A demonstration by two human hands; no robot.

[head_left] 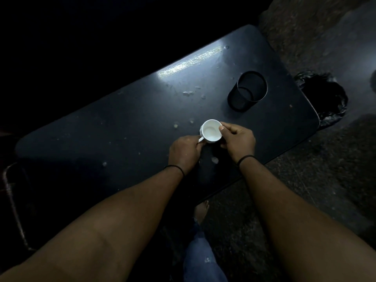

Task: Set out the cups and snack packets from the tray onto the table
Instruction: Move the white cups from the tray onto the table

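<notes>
Gripping white cup, both hands

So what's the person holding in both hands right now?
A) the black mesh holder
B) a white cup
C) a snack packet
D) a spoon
B: the left hand pinches the handle of the white cup and the right hand touches its rim, above the dark table.
</notes>
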